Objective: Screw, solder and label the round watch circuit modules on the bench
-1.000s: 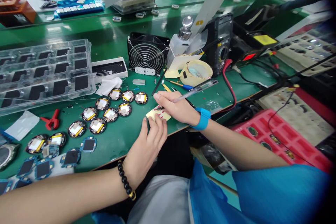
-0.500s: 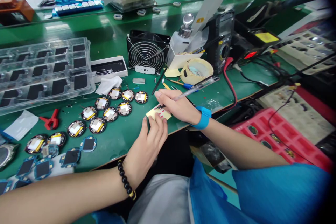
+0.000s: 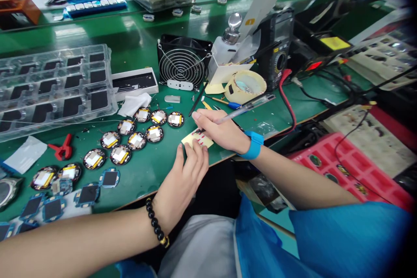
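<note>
A small pale yellow card [image 3: 188,138] with red marks lies on the green bench near its front edge. My right hand [image 3: 221,130] grips a clear pen [image 3: 249,107], its writing end down at the card and its barrel leaning back to the right. Flat on the card's near edge rest the fingers of my left hand [image 3: 184,178], stretched out and slightly apart, holding nothing. Several round circuit assemblies [image 3: 137,140] with white and yellow parts lie to the left of the card. The pen's tip is hidden behind my right fingers.
Behind stand a black fan [image 3: 184,63], a tape roll [image 3: 246,87], a white bottle [image 3: 224,47] and a multimeter [image 3: 276,52]. Clear trays [image 3: 55,91], a red clamp [image 3: 61,147] and blue-edged screen boards [image 3: 87,194] occupy the left. A pink tray [image 3: 355,169] sits lower right.
The camera view has shifted very slightly. Both hands keep nearly the same place on the card, with the pen still in my right hand.
</note>
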Demonstrator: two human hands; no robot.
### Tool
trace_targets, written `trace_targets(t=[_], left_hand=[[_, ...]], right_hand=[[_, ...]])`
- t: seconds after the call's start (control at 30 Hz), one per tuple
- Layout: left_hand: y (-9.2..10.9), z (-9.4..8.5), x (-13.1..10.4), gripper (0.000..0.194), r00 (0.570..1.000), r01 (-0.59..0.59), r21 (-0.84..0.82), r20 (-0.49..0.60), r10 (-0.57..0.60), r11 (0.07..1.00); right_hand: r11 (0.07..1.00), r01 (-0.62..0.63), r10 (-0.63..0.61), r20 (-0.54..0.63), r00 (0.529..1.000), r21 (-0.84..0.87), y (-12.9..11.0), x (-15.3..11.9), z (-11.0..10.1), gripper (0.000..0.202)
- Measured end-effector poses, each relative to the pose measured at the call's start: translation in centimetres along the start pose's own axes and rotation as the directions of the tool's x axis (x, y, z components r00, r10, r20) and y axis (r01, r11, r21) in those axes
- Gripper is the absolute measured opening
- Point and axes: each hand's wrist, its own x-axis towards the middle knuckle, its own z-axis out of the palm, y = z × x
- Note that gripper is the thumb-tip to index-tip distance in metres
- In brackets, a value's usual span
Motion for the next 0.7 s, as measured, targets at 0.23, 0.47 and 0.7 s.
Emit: trace_targets(t=[0.23,0.47,0.7], left_hand=[[-0.01,-0.15,0.05,0.057,1.000,0.001,0.000,0.006,-0.001,1.000],[-0.02,-0.04,0.01,0.059,1.000,-0.014,0.029,0.010,0.013,0.999],[-0.09,-0.16,0.08,0.059,1.000,-0.013,0.020,0.015,0.013,1.000]], right_hand=[[1.000,0.003,-0.003,0.008,1.000,0.014,0.14,0.04,0.02,0.052],[0.999,-0.013,0.014,-0.036,0.999,0.034,0.02,-0.05,0.04,0.052],[0.997,-0.030,0.034,-0.059,0.998,0.066,0.15,-0.10,0.02,0.054]])
